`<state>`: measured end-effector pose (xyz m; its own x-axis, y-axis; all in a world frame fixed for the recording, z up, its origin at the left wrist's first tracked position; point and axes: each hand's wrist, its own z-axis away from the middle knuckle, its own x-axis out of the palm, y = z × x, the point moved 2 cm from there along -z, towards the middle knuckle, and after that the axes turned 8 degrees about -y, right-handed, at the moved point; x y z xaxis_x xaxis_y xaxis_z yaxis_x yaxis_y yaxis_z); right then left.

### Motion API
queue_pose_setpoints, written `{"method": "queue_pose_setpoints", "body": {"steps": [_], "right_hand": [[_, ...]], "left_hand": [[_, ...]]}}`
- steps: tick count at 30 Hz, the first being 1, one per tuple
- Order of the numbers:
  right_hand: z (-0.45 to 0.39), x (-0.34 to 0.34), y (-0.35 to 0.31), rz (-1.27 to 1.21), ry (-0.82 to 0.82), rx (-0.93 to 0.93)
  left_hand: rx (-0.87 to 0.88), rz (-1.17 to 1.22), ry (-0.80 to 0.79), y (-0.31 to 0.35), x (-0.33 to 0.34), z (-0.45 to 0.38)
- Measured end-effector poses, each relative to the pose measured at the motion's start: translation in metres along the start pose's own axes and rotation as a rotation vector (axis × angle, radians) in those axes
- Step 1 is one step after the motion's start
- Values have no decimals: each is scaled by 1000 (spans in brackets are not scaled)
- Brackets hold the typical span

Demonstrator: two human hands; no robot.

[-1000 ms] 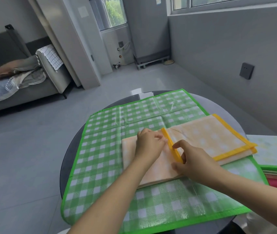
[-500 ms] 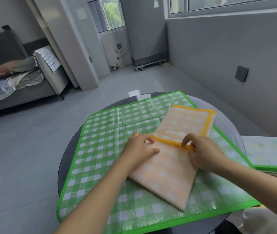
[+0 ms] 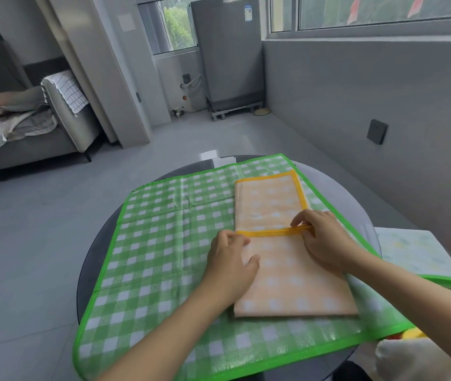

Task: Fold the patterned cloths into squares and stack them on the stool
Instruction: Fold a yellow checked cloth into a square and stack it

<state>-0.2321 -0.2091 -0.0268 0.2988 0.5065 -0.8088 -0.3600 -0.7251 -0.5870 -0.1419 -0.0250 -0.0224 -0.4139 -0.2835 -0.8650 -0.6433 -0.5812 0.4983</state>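
Pinching yellow hem of orange checked plastic cloth (image 3: 287, 273): right hand (image 3: 326, 240); left hand (image 3: 231, 264) is pressing w/ curled fingers. Fold incomplete. Green checked cloth (image 3: 158, 243) lying unfolded; stool stack not yet added to.

orange cloth (image 3: 287, 273): left edge hidden under the left hand (image 3: 231, 264); the part beneath the right hand (image 3: 326, 244) hidden
left fingertips: curled under, contact cannot be told
green checked cloth (image 3: 158, 259): near edge cut by the frame bottom
folded stack (image 3: 422, 257): beyond the right fingers, lower layers hidden, cut off right
fridge label (image 3: 248, 12): too small to read
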Motion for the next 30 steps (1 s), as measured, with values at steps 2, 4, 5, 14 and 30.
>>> {"method": "queue_pose_setpoints", "body": {"steps": [2, 4, 5, 14, 30], "right_hand": [[1, 3, -1, 52, 14, 0], [4, 5, -1, 133, 26, 1], [6, 7, -2, 189, 54, -9], [45, 30, -21, 433, -212, -148], [25, -2, -5, 340, -79, -45]], "left_hand": [[23, -93, -84, 2, 7, 0], [46, -189, -163, 2, 14, -1], [56, -229, -178, 1, 18, -1], [49, -333, -191, -2, 21, -3], [210, -210, 165, 1, 3, -25]]}}
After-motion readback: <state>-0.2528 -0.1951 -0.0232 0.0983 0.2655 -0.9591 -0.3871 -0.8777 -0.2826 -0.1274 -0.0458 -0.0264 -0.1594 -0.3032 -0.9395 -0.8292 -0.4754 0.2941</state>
